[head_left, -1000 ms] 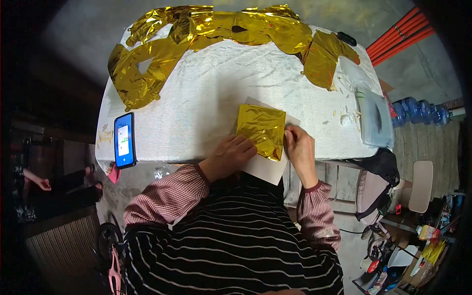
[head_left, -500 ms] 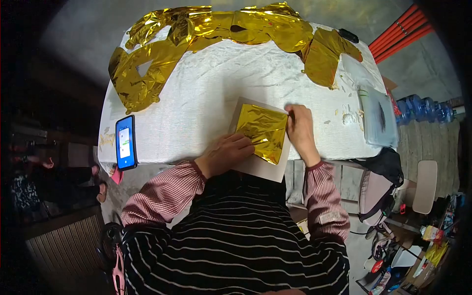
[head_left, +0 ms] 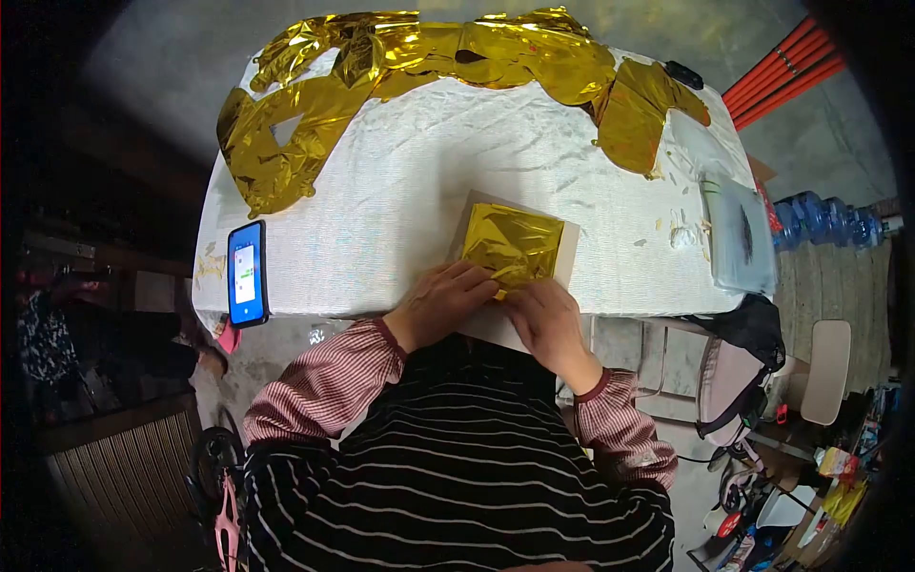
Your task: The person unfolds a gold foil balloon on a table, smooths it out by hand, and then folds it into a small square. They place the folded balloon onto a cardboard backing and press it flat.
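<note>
A square of folded gold foil (head_left: 516, 236) lies on a thin greyish card (head_left: 569, 255) at the table's near edge, and the card's lower end juts out over my lap. My left hand (head_left: 446, 301) rests at the foil's lower left, fingers together and curled onto it. Close beside it, my right hand (head_left: 550, 329) has its bent fingers at the foil's lower edge. The fingertips of both hands almost meet there. What exactly is pinched beneath them is hidden.
Gold foil pieces (head_left: 286, 157) resembling flat balloons line the far and left sides of the white-covered table (head_left: 381, 191). A phone (head_left: 247, 275) lies at left; clear plastic bags (head_left: 739, 234) lie at right. Beyond stand blue bottles (head_left: 818, 217) and a chair (head_left: 729, 381).
My right hand has come down and left from the card's upper right edge to the foil's lower edge. My left hand stays nearly in place on the foil.
</note>
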`<control>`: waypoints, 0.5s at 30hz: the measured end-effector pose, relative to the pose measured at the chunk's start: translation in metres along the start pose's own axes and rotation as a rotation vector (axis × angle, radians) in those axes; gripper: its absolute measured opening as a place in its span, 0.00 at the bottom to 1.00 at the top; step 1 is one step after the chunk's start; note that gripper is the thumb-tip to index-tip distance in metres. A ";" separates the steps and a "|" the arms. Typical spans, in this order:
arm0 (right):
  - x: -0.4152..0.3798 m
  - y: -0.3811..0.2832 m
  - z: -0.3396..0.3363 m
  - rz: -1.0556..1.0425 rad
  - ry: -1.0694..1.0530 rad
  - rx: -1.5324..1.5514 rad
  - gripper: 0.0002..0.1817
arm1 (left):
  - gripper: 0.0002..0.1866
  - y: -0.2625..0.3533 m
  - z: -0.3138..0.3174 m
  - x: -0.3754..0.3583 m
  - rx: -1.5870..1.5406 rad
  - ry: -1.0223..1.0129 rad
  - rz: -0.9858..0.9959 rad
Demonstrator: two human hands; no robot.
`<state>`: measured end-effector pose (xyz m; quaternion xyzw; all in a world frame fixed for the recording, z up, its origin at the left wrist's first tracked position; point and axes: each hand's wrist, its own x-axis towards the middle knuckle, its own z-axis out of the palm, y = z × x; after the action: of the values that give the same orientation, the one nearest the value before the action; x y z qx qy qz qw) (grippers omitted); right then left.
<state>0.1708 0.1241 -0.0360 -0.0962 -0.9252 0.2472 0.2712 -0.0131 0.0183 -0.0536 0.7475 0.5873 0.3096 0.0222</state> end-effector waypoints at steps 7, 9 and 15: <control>-0.001 0.002 0.005 0.058 0.037 -0.070 0.10 | 0.11 0.002 -0.002 -0.007 -0.053 0.018 -0.030; 0.000 0.002 0.006 0.037 0.040 -0.083 0.10 | 0.10 0.005 -0.001 -0.008 -0.025 0.050 -0.026; 0.001 -0.001 0.008 0.049 0.033 -0.113 0.09 | 0.10 0.006 0.002 -0.014 0.022 0.031 -0.148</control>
<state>0.1659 0.1206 -0.0410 -0.1380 -0.9305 0.1997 0.2743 -0.0086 0.0046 -0.0586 0.6974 0.6444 0.3124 0.0277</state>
